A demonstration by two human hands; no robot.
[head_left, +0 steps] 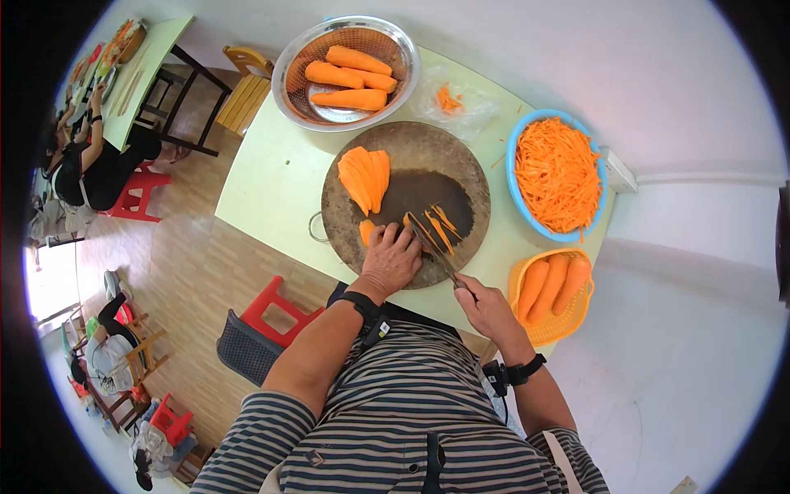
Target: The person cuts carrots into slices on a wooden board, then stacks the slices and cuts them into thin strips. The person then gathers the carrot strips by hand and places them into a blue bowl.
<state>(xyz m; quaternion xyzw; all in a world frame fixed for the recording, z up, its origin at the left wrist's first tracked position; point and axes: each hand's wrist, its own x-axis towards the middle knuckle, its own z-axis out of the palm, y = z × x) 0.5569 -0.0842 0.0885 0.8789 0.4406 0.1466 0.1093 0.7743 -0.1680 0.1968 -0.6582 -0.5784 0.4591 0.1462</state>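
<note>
A round wooden chopping board (406, 142) lies on the table in front of me. My right hand (487, 310) is closed on the handle of a knife (435, 249), its blade slanting up and left over the board. Beside the blade, my left hand (392, 260) presses carrot slices to the board with bent fingertips; the slices are mostly hidden under them. Thin carrot strips (443, 224) lie on the blade's right side. A fanned stack of carrot slices (364, 179) rests at the board's upper left, and a small carrot piece (367, 231) sits by my left fingers.
Behind the board stands a metal basin (285, 103) with several peeled carrots. A blue bowl (516, 193) heaped with carrot shreds and a yellow basket (564, 334) with three carrots are to the right. A plastic bag (469, 115) lies near the basin. At left are stools and people.
</note>
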